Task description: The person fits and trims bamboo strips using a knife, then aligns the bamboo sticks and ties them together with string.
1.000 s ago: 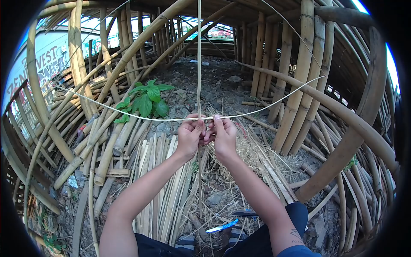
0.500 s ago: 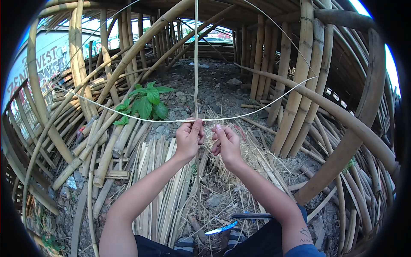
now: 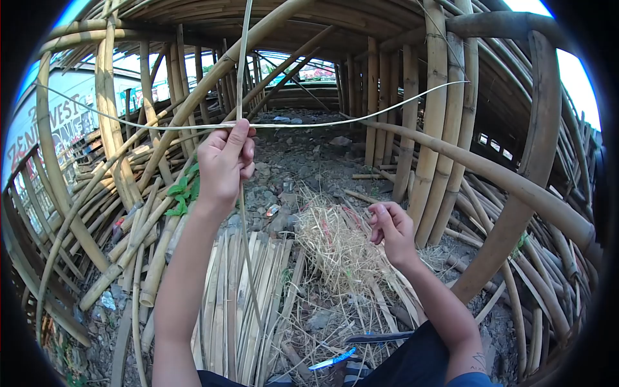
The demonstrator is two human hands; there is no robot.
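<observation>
On the pale grey wall (image 3: 84, 87) at far left, "VEST" can be read in dark capitals, near partly legible red letters. Left of the middle, a thin, pale, curved bamboo strip (image 3: 303, 124) and a straight, upright bamboo strip (image 3: 242, 61) are clamped at their crossing by the left hand's (image 3: 222, 161) thumb-and-finger grip. The right hand (image 3: 392, 233), nearer, is held apart, loosely curled; whether anything is gripped cannot be told.

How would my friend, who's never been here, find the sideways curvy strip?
Facing the big bamboo framework, find the person's left hand. At its thumb, two thin strips cross. The sideways strip is pale, with both ends sweeping upward; the other strip stands nearly upright.
</observation>
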